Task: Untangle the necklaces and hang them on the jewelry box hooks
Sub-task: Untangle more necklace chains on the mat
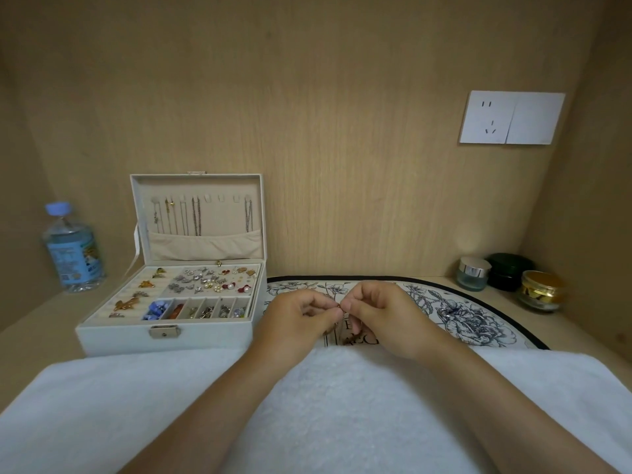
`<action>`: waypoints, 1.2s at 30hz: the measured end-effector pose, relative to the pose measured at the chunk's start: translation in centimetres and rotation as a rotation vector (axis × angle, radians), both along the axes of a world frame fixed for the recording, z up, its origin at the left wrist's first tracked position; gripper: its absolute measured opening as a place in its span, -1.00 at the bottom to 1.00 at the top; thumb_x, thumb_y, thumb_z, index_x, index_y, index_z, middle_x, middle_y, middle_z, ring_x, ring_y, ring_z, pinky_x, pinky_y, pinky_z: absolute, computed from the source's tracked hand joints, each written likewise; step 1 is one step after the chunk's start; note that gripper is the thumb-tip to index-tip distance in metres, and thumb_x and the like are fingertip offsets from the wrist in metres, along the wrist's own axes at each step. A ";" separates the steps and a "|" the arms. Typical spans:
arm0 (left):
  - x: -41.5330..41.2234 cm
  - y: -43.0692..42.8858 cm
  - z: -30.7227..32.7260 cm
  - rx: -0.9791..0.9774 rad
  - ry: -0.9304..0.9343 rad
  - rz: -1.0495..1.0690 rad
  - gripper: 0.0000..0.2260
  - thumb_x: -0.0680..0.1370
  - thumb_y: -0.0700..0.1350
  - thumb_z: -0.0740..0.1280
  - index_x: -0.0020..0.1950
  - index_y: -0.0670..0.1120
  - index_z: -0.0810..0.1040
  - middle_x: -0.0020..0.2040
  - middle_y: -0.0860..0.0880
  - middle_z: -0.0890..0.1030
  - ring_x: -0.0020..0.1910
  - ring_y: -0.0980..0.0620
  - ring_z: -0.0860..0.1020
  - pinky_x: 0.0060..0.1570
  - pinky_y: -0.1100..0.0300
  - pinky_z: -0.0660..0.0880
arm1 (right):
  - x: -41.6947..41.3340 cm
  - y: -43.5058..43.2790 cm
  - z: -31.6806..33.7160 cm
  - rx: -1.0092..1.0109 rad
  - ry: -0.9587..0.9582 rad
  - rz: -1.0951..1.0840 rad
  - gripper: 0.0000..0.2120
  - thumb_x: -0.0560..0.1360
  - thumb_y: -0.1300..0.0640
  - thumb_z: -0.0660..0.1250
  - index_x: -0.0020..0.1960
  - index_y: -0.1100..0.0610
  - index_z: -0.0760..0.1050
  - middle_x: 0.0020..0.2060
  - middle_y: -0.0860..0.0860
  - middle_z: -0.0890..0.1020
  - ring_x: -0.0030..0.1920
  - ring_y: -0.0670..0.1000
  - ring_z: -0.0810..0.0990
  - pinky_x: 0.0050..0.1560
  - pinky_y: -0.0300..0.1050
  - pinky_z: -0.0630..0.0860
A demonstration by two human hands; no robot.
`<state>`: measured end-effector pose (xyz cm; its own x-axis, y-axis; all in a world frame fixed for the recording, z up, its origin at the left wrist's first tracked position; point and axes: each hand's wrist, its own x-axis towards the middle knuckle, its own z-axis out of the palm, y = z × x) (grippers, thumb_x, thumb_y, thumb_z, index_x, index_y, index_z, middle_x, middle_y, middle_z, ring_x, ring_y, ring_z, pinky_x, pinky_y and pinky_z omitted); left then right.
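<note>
A white jewelry box [113, 331] stands open at the left, its lid upright with a row of hooks [208, 198]. Several thin necklaces [196, 217] hang from those hooks into a cloth pocket. Over the floral mat, my left hand [301, 314] and my right hand [379, 313] meet fingertip to fingertip, both pinching a fine gold necklace [339, 316]. Its chain drops between my hands to a small tangle [350, 341] on the mat, mostly hidden by my fingers.
The box tray holds earrings, brooches and beads. A water bottle [71, 248] stands left of the box. Three small jars [506, 278] sit at the back right. A white towel [102, 405] covers the near edge. A wall socket [509, 118] is above right.
</note>
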<state>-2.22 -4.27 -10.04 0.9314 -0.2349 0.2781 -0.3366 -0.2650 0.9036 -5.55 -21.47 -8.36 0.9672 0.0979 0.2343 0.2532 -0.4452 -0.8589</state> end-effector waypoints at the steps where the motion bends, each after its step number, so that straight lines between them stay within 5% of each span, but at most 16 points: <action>1: 0.0 0.1 0.0 0.011 0.000 0.003 -0.96 0.44 -0.06 0.52 -0.18 0.06 0.69 -0.26 0.08 0.69 -0.24 0.11 0.63 -0.10 0.09 0.56 | 0.0 0.0 -0.1 -0.004 -0.016 -0.008 -0.83 0.62 0.15 0.30 -0.15 0.10 0.54 -0.43 -0.04 0.59 -0.48 -0.17 0.43 -0.39 -0.30 0.35; 7: -0.2 -0.1 0.2 0.083 -0.011 -0.032 -0.94 0.48 -0.06 0.40 -0.19 0.03 0.57 -0.39 0.19 0.51 -0.40 0.21 0.42 -0.26 0.19 0.38 | -0.2 0.2 0.2 -0.336 -0.152 -0.064 -0.89 0.60 0.05 0.32 -0.11 -0.05 0.53 -0.34 -0.15 0.65 -0.39 -0.21 0.50 -0.33 -0.35 0.35; 11: -0.6 0.6 0.2 0.342 -0.171 0.009 -0.95 0.44 0.06 0.29 -0.17 0.12 0.50 -0.29 0.20 0.55 -0.32 0.23 0.47 -0.24 0.20 0.41 | -0.2 0.2 0.4 -0.644 -0.200 -0.054 -0.93 0.60 0.03 0.28 -0.05 -0.11 0.46 -0.28 -0.21 0.65 -0.27 -0.23 0.55 -0.24 -0.33 0.41; 15: -0.6 0.8 0.7 0.373 -0.172 0.000 -0.84 0.34 0.18 0.20 -0.23 0.15 0.47 -0.34 0.25 0.53 -0.35 0.21 0.46 -0.25 0.21 0.41 | -0.3 0.7 -0.3 -0.332 -0.137 -0.009 -0.88 0.61 0.03 0.25 -0.10 -0.07 0.47 -0.26 -0.08 0.67 -0.26 -0.10 0.61 -0.14 -0.08 0.54; 19: -0.5 0.8 0.6 0.408 -0.172 0.006 -0.87 0.38 0.13 0.26 -0.20 0.11 0.49 -0.35 0.20 0.55 -0.36 0.20 0.46 -0.27 0.21 0.42 | 0.1 1.0 -1.1 -0.212 -0.071 0.043 -0.83 0.64 0.05 0.22 -0.13 0.00 0.47 -0.31 -0.02 0.61 -0.34 -0.09 0.50 -0.26 -0.07 0.46; 26: -0.6 1.5 1.7 0.554 -0.446 0.118 -0.90 0.46 0.02 0.31 -0.23 0.04 0.51 -0.33 0.09 0.56 -0.26 0.13 0.50 -0.32 0.43 0.18 | -0.3 1.4 0.1 -0.600 -0.178 0.026 -0.87 0.67 0.01 0.13 -0.05 -0.03 0.36 -0.25 -0.13 0.52 -0.23 -0.06 0.47 -0.14 -0.04 0.45; 31: -0.2 1.9 1.2 0.545 -0.382 0.001 -0.94 0.45 -0.01 0.31 -0.21 0.06 0.51 -0.30 0.09 0.58 -0.26 0.17 0.50 -0.29 0.23 0.30 | -0.4 1.5 0.7 -0.787 -0.285 -0.044 -0.96 0.59 0.02 0.27 0.01 -0.06 0.49 -0.34 -0.20 0.44 -0.29 -0.14 0.40 -0.27 -0.18 0.31; 36: 0.7 2.2 0.7 0.293 -0.115 -0.185 -0.95 0.54 -0.01 0.38 -0.10 0.15 0.59 -0.32 0.15 0.55 -0.35 0.19 0.46 -0.21 0.17 0.42 | -0.5 0.8 0.4 -0.415 -0.187 -0.053 -0.85 0.60 0.11 0.23 -0.14 -0.04 0.40 -0.41 -0.20 0.50 -0.40 -0.17 0.41 -0.33 -0.25 0.34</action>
<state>-1.49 -2.06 -9.37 0.8324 -0.4815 0.2745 -0.4981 -0.4326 0.7515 -6.04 -20.66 -7.92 0.9183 0.1715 0.3567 0.3542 -0.7584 -0.5471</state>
